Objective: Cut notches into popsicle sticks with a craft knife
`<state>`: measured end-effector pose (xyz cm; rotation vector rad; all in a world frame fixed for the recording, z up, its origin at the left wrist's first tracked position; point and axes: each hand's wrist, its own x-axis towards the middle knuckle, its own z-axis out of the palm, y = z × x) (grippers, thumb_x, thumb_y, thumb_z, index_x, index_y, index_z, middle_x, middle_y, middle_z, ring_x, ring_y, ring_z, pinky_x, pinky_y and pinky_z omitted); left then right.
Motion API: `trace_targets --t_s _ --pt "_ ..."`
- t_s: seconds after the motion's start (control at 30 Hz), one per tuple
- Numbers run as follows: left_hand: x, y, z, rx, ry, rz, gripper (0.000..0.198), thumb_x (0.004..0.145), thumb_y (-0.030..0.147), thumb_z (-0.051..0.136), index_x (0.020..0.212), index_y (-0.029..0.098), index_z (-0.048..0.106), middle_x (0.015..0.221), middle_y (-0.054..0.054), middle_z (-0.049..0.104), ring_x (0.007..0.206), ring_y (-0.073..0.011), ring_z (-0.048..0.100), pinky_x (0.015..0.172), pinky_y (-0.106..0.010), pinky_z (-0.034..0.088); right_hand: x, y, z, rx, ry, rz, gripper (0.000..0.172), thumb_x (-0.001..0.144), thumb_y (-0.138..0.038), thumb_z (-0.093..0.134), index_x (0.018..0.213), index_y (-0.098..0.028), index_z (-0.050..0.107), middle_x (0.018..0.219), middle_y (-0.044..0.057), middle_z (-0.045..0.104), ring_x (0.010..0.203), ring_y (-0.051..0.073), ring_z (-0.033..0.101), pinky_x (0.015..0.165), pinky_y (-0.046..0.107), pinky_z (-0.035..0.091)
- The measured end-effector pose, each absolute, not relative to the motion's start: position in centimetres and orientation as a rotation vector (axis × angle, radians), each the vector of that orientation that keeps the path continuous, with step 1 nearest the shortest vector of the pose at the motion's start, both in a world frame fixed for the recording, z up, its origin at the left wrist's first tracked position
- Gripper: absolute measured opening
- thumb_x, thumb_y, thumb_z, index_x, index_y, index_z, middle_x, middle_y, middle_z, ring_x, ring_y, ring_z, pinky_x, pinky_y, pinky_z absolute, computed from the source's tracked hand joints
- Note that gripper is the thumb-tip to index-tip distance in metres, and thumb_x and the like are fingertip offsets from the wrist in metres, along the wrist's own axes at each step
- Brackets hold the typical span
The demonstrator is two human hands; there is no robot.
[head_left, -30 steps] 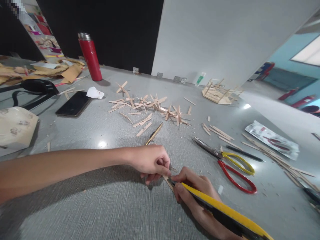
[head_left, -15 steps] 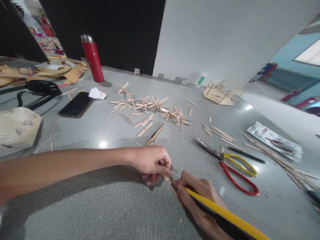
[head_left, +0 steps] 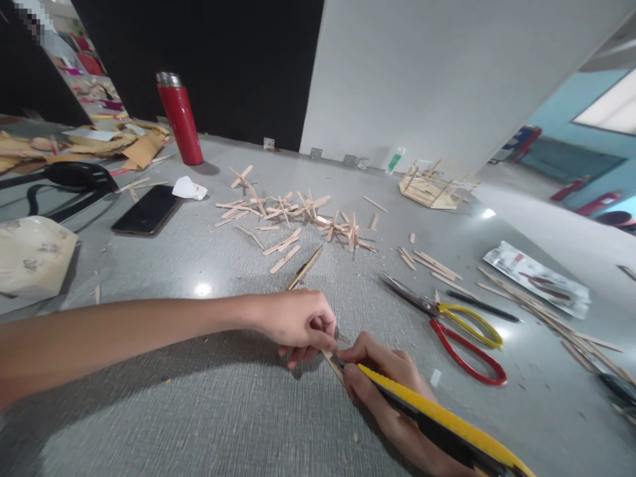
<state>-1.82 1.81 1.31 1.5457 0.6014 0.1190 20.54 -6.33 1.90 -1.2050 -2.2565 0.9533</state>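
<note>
Head view: the left hand (head_left: 304, 322) pinches a wooden stick (head_left: 328, 358) whose length slants rightward toward the right hand (head_left: 397, 371), which grips a yellow-and-black cutter (head_left: 437, 412).

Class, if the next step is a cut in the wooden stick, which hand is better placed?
Probably the right hand: it holds the yellow knife, tip at the stick, while the left hand seems to steady the stick's far end.
</note>
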Motion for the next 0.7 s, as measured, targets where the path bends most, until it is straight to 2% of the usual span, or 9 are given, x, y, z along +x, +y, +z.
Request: trace_targets --t_s 0.2,0.43,0.6,0.7 --pt "-1.79 1.76 1.35 1.542 0.609 0.126 0.037 0.092 0.049 0.069 0.077 0.017 0.059 0.060 0.001 0.064 0.044 -0.0132 0.064 0.035 -0.018 0.044 20.28 -6.36 1.60 -1.202 -2.277 0.904 0.015 0.104 -0.032 0.050 0.091 -0.026 0.052 0.062 -0.011 0.039 0.052 0.009 0.034 0.053 0.024 0.030" --pt "-1.68 1.72 1.40 1.511 0.620 0.135 0.039 0.090 0.051 0.071 0.075 0.017 0.057 0.055 0.004 0.061 0.040 -0.0126 0.061 0.034 -0.018 0.044 20.40 -6.60 1.91 -1.137 -2.317 0.865 0.026 0.104 -0.026 0.048 0.080 -0.025 0.037 0.061 -0.011 0.030 0.049 0.008 0.026 0.049 0.025 0.024" --pt "-1.78 1.80 1.18 1.487 0.605 0.136 0.041 0.089 0.053 0.072 0.077 0.017 0.058 0.059 0.003 0.063 0.043 -0.0129 0.064 0.035 -0.018 0.045 20.81 -6.50 1.74 -1.122 -2.296 0.897 0.018 0.105 -0.030 0.046 0.088 -0.025 0.047 0.062 -0.010 0.042 0.049 0.008 0.036 0.051 0.024 0.031" --pt "-1.78 1.76 1.22 1.486 0.603 0.135 0.042 0.089 0.055 0.071 0.077 0.018 0.058 0.058 0.003 0.062 0.042 -0.0125 0.063 0.035 -0.018 0.045 20.93 -6.35 1.69 -1.136 -2.253 0.923 0.021 0.107 -0.034 0.041 0.089 -0.026 0.046 0.060 -0.010 0.050 0.049 0.008 0.042 0.052 0.023 0.034"
